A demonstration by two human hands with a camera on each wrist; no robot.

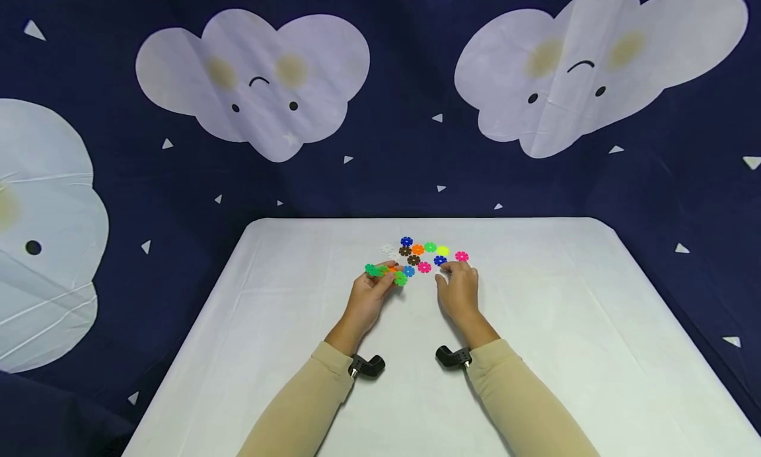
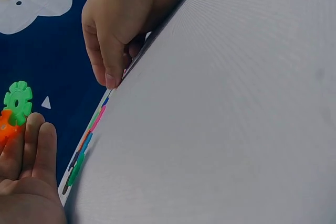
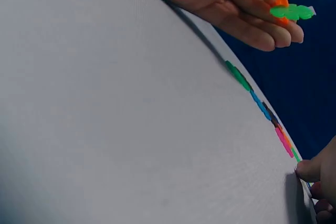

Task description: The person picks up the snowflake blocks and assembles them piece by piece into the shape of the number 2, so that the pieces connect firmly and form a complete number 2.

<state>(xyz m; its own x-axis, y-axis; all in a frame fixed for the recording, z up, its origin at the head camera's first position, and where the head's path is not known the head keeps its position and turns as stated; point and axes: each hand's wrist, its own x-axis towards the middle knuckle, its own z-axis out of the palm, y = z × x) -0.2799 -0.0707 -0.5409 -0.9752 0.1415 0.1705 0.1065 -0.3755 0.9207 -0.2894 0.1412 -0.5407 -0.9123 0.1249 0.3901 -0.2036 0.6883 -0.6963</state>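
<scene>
My left hand (image 1: 366,298) holds a small build of joined plastic snowflake discs (image 1: 401,279), green and orange, between thumb and fingers. Its palm is turned upward in the right wrist view, and the green disc (image 3: 292,12) stands out past the fingertips. My right hand (image 1: 460,292) reaches down to the table at the right side of the loose discs, beside a dark blue disc (image 1: 440,261). In the left wrist view its thumb and fingers (image 2: 111,80) come together at the table surface. Whether a disc lies between them is hidden.
Loose snowflake discs lie in a cluster near the far edge of the white table (image 1: 297,259): pink (image 1: 424,267), brown (image 1: 413,260), orange (image 1: 418,249), yellow (image 1: 442,251), light blue (image 1: 409,271) and white (image 1: 388,249). A dark blue cloud-printed cloth (image 1: 392,179) hangs behind.
</scene>
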